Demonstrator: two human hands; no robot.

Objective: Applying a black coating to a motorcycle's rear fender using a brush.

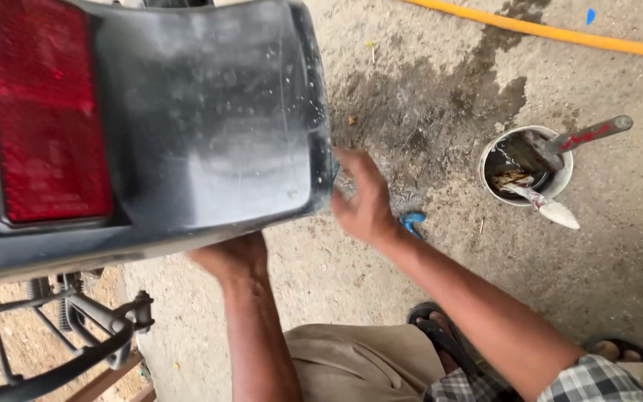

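Both hands work at the lower edge of a dark grey mudguard (210, 141) that fills the upper left of the frame. Left hand (234, 257), at centre, is pressed up under the mudguard's bottom rim; its fingers are hidden behind the rim, so whether it grips or only props cannot be told. Right hand (365, 202), just right of centre, is blurred, fingers loosely spread and holding nothing, its fingertips just beside the mudguard's lower right corner. The mudguard lies up and left of both hands, its long axis running roughly left to right across the frame, with a red reflector (46, 112) set into its left part. Of the two, the left hand is in contact with it, while the right is only near its edge. Below the mudguard at lower left show a wheel (53, 372) and metal frame parts. On the concrete floor (604, 268) at right stands a white pot (528, 165) holding brushes, well apart from the hands. A yellow hose (560, 33) crosses the upper right corner. Sandalled feet show at the bottom.
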